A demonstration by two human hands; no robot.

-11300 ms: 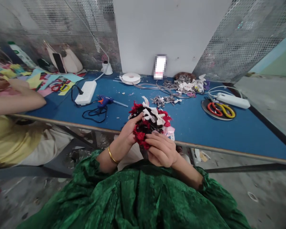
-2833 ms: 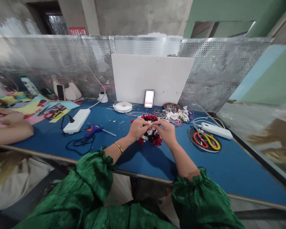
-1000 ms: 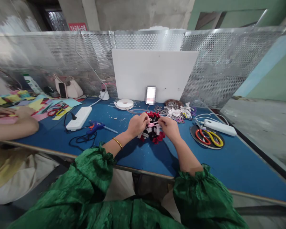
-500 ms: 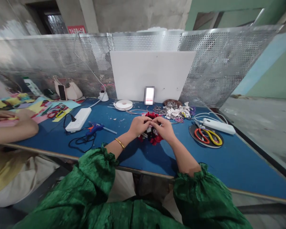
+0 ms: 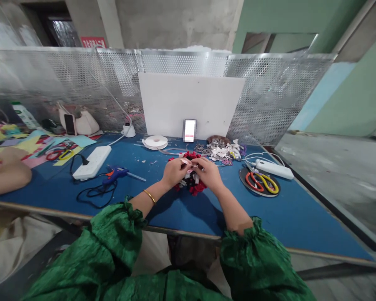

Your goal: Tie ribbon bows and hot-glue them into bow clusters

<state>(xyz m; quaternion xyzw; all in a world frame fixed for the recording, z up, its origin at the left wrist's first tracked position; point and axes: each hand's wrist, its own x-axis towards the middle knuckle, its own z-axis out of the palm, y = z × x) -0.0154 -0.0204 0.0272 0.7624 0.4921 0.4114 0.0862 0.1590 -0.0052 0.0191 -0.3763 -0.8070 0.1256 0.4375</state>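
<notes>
My left hand (image 5: 173, 172) and my right hand (image 5: 209, 172) meet above a ring-like bundle of red, black and white fabric bits (image 5: 196, 189) on the blue table. A small pale strip (image 5: 185, 161), perhaps ribbon, shows between the pinched fingers of both hands. The fingertips partly hide it, and they cover the middle of the bundle. Behind the hands lies a pile of white and grey ribbon scraps (image 5: 224, 151). A white ribbon roll (image 5: 156, 142) rests to the left of that pile.
Orange- and yellow-handled scissors (image 5: 263, 183) lie on a dark round plate at right, near a white power strip (image 5: 274, 168). At left are a blue glue gun (image 5: 115, 175), another power strip (image 5: 92, 163) and a co-worker's arm (image 5: 9, 171). A phone (image 5: 189, 130) leans against a white board (image 5: 191, 100).
The view has shifted slightly, so everything sits a little further left and lower. My hands have drawn slightly apart at the fingertips, and the pale strip shows more between them.
</notes>
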